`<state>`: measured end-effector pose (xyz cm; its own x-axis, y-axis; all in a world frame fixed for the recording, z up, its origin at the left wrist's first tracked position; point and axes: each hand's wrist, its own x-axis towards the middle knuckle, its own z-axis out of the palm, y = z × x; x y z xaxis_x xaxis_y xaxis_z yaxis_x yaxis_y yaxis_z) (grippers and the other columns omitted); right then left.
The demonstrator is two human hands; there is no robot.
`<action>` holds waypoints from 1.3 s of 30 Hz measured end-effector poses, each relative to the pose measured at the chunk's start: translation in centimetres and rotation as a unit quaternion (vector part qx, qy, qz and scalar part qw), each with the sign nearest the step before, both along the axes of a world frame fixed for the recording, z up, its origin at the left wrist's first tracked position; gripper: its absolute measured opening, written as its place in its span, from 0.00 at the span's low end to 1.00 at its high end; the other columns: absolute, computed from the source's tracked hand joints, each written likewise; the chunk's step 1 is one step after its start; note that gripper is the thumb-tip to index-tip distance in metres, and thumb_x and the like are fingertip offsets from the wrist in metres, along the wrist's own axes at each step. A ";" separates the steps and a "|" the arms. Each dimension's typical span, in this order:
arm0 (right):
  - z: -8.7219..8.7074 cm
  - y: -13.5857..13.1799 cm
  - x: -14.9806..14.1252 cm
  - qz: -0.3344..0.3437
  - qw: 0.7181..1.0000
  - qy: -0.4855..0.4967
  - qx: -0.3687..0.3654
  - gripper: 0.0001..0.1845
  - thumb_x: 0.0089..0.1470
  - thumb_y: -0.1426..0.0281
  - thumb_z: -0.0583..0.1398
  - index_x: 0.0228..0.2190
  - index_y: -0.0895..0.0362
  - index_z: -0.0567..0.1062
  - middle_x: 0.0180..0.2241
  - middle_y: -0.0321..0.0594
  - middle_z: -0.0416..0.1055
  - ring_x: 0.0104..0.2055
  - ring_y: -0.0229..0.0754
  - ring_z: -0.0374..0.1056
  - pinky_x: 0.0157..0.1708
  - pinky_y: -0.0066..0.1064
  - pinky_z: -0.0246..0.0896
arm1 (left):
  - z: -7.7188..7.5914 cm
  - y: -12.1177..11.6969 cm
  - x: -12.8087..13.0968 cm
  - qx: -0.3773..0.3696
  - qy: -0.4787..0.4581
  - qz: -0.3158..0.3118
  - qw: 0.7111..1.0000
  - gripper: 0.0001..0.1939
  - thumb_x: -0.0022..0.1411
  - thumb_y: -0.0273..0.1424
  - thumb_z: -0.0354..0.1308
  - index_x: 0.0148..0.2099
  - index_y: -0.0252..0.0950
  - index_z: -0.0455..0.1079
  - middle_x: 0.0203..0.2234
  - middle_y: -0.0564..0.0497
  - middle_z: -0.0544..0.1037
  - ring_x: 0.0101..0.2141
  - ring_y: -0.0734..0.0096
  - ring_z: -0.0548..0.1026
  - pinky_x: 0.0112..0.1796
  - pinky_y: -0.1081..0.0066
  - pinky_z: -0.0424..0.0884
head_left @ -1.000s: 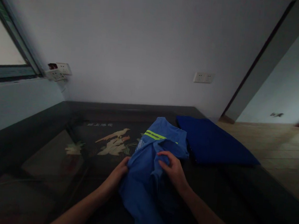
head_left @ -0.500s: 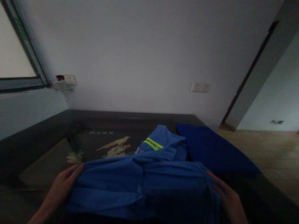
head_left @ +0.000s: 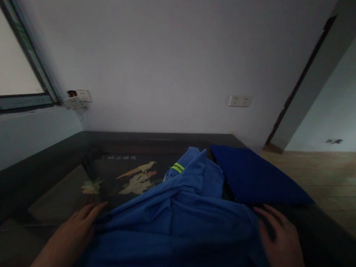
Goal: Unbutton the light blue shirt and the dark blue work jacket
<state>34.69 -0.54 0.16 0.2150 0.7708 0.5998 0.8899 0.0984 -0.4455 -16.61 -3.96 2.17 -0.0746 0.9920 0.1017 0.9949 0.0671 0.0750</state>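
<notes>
A blue work garment (head_left: 169,228) with a yellow-green stripe (head_left: 178,167) on its far part lies over the dark table, creased and bunched in the middle. My left hand (head_left: 72,232) is at its left edge, fingers stretched out along the cloth; the thumb is hard to make out. At the right edge is my right hand (head_left: 283,242), with fingers spread and thumb apart from them, touching the cloth's border. The near part of the garment runs down into shadow at the bottom of the view.
A darker blue flat cloth (head_left: 255,173) lies at the table's right edge. The dark tabletop (head_left: 102,143) carries a bird and flower picture. Behind it stands a white wall with sockets (head_left: 240,100). A window (head_left: 13,52) is at left, a tiled floor (head_left: 333,172) at right.
The garment's raised near part has come down and spread flatter towards me. Its far part has bunched into a peak. Both hands have loosened, the right one spreading its fingers.
</notes>
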 end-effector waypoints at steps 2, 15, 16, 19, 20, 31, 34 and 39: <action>2.7 0.8 -2.6 0.029 0.999 -0.009 0.028 0.21 0.55 0.61 0.49 0.40 0.56 0.76 0.47 0.49 0.69 0.51 0.53 0.63 0.52 0.48 0.58 | 2.4 1.7 3.9 0.032 -0.046 -0.068 0.996 0.27 0.55 0.25 0.45 0.58 0.38 0.64 0.55 0.45 0.69 0.52 0.57 0.69 0.52 0.59 0.65; -2.1 8.1 -12.9 0.160 0.953 -0.136 -0.219 0.25 0.60 0.75 0.46 0.57 0.67 0.63 0.58 0.54 0.61 0.61 0.49 0.55 0.59 0.42 0.49 | -0.2 16.4 22.6 0.036 -0.192 -0.235 0.952 0.26 0.63 0.35 0.51 0.63 0.42 0.57 0.49 0.41 0.71 0.49 0.56 0.71 0.49 0.60 0.65; -2.3 8.1 -12.7 0.161 0.953 -0.132 -0.220 0.25 0.61 0.72 0.46 0.57 0.67 0.63 0.58 0.54 0.61 0.62 0.49 0.54 0.59 0.42 0.49 | -1.1 16.5 22.8 0.034 -0.186 -0.235 0.953 0.25 0.63 0.34 0.51 0.62 0.43 0.58 0.48 0.42 0.72 0.47 0.56 0.71 0.48 0.60 0.65; -2.2 8.1 -12.7 0.154 0.951 -0.136 -0.233 0.27 0.62 0.66 0.47 0.59 0.67 0.60 0.60 0.54 0.58 0.63 0.53 0.51 0.59 0.46 0.48 | -2.6 16.3 22.3 0.066 -0.215 -0.238 0.945 0.22 0.64 0.28 0.47 0.60 0.45 0.62 0.47 0.45 0.72 0.46 0.61 0.72 0.48 0.63 0.66; -2.1 8.1 -12.7 0.151 0.949 -0.139 -0.239 0.28 0.62 0.65 0.47 0.60 0.67 0.59 0.60 0.54 0.57 0.63 0.54 0.50 0.60 0.47 0.47 | -2.6 16.3 21.8 0.085 -0.235 -0.235 0.939 0.21 0.64 0.27 0.46 0.58 0.44 0.63 0.47 0.45 0.72 0.46 0.62 0.72 0.48 0.64 0.67; -1.1 7.8 -13.2 0.151 0.939 -0.142 -0.274 0.27 0.62 0.65 0.48 0.59 0.65 0.61 0.62 0.51 0.53 0.64 0.53 0.47 0.61 0.48 0.43 | -2.0 17.1 2.9 0.216 -0.188 0.025 0.958 0.21 0.61 0.26 0.45 0.54 0.40 0.69 0.48 0.44 0.69 0.46 0.59 0.72 0.48 0.62 0.68; -0.9 7.7 -13.3 0.162 0.941 -0.143 -0.262 0.26 0.62 0.67 0.47 0.58 0.62 0.62 0.62 0.49 0.55 0.64 0.52 0.49 0.61 0.48 0.43 | -3.0 16.2 -0.3 0.146 -0.138 0.085 0.976 0.20 0.63 0.30 0.45 0.54 0.39 0.69 0.42 0.43 0.70 0.41 0.58 0.73 0.44 0.62 0.70; -1.2 7.9 -13.2 0.152 0.942 -0.157 -0.254 0.24 0.62 0.68 0.47 0.57 0.60 0.64 0.61 0.47 0.57 0.63 0.50 0.51 0.60 0.46 0.45 | -3.8 15.9 -0.3 0.121 -0.105 0.106 0.981 0.20 0.64 0.32 0.44 0.53 0.35 0.70 0.46 0.38 0.68 0.46 0.55 0.70 0.47 0.61 0.67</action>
